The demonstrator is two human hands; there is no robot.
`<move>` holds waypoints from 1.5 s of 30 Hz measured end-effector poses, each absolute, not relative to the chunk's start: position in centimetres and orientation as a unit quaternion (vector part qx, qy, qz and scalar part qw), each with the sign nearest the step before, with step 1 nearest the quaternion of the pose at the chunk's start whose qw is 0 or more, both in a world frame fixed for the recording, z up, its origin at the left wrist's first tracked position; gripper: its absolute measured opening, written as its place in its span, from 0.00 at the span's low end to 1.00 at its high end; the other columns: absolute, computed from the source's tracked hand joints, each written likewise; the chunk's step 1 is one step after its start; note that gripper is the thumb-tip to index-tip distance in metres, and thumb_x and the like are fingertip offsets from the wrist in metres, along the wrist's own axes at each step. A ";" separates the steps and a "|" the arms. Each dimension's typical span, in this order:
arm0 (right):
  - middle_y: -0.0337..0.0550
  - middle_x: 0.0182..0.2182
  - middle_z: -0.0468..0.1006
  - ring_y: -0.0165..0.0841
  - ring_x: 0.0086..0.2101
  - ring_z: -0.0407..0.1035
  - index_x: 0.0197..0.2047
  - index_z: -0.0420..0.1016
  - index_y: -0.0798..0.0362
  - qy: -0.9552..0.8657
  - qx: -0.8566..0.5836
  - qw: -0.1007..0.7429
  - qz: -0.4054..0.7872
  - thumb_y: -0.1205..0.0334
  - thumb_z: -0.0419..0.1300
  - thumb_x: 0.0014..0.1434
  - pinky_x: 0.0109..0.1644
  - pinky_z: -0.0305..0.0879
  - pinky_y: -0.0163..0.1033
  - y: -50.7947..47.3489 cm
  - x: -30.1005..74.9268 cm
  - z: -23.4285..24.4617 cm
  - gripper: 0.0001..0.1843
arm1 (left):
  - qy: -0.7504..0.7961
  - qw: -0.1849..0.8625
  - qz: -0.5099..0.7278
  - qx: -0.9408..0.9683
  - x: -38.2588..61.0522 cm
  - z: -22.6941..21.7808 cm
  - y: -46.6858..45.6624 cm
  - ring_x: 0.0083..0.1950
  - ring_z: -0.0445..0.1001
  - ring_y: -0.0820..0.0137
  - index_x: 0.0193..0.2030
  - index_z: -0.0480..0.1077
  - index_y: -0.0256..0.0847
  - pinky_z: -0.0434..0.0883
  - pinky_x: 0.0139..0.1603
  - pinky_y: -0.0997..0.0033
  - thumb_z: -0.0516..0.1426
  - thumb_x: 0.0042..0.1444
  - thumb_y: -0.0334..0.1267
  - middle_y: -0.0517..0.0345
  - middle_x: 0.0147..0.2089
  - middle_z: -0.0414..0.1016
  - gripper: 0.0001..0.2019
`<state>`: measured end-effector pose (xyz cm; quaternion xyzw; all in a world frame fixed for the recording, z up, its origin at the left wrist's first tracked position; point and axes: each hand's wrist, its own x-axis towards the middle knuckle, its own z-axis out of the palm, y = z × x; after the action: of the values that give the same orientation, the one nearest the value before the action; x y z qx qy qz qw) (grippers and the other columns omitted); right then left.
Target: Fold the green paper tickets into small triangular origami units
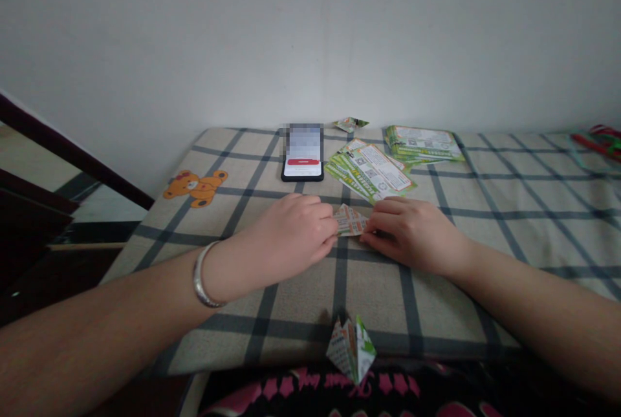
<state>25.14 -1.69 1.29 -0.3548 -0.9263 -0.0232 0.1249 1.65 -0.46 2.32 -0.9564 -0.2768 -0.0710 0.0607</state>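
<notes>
Midway between your left hand (303,228) and right hand (412,233), the small folded orange-and-white printed paper (350,220) extends sideways over the beige-and-blue checked cloth (310,300), right fingers pinching its right end, left fingers covering the other, their grip not determinable

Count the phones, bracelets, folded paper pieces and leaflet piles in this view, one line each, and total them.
Phone: 1
Bracelet: 1
Folded paper pieces: 3 (held piece, piece by the wall, piece at the near edge)
Leaflet piles: 2 (fanned pile, stacked pile)
Total: 7
</notes>
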 end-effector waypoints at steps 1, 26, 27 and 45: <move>0.40 0.27 0.71 0.31 0.30 0.65 0.31 0.72 0.53 -0.927 -0.352 0.126 -0.023 0.56 0.53 0.66 0.34 0.55 0.38 -1.7 25.2 1.3 0.14 | -0.280 0.059 -0.072 -0.955 1.6 2.3 -0.5 0.36 0.69 0.66 0.34 0.72 0.41 0.64 0.38 0.64 0.54 0.61 0.37 0.58 0.33 0.72 0.07; 0.40 0.26 0.72 0.32 0.31 0.66 0.29 0.72 0.51 -0.889 -0.432 0.149 0.011 0.52 0.55 0.64 0.33 0.54 0.37 -1.1 24.4 0.6 0.15 | -0.366 -0.044 -0.096 -0.925 2.1 1.1 0.7 0.38 0.73 0.69 0.38 0.73 0.38 0.66 0.36 0.69 0.54 0.64 0.42 0.57 0.37 0.73 0.11; 0.40 0.27 0.72 0.32 0.31 0.65 0.29 0.71 0.51 -0.886 -0.438 0.152 0.018 0.53 0.56 0.63 0.33 0.54 0.37 -1.1 24.4 0.5 0.14 | -0.367 -0.044 -0.095 -0.924 2.1 1.1 0.7 0.38 0.73 0.69 0.38 0.73 0.38 0.66 0.36 0.69 0.54 0.64 0.42 0.57 0.37 0.73 0.11; 0.42 0.30 0.73 0.33 0.34 0.66 0.33 0.72 0.53 -0.896 -0.416 0.129 0.079 0.60 0.54 0.64 0.38 0.60 0.38 -0.5 25.2 0.8 0.10 | -0.343 -0.065 -0.125 -0.929 1.9 0.6 1.1 0.37 0.74 0.68 0.36 0.74 0.39 0.67 0.37 0.68 0.55 0.63 0.45 0.57 0.34 0.77 0.12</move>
<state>25.24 -0.49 0.82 -0.4164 -0.8965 0.0789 0.1293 1.92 1.12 0.57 -0.9286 -0.3434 -0.1247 -0.0653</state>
